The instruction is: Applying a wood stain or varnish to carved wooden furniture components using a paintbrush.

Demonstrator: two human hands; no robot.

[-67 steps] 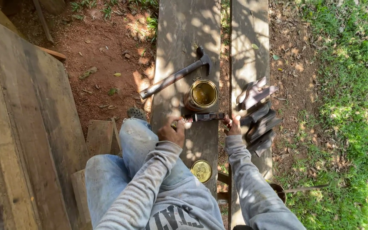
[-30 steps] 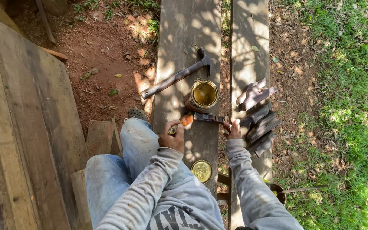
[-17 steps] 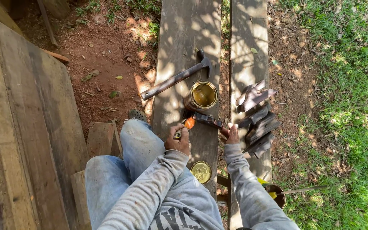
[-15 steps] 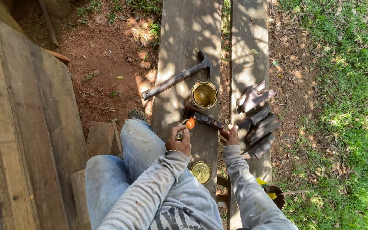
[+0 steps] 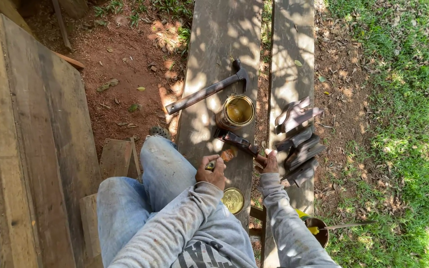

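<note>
Wood strip lies dark across the plank, its near end pinched in our right hand; our left hand grips a small brush, bristles just beside it. We judge coating is underway; next calls for a dip in the open can beyond our fingertips.

Grey sweatshirt and faded blue jeans, seen from above

The sweatshirt is heathered grey, flecked with small dark spots, with large dark block lettering across the chest; its long sleeves end in ribbed cuffs at the left hand and the right hand, both bare; the jeans are light, washed-out blue denim, creased at the knee.
</note>
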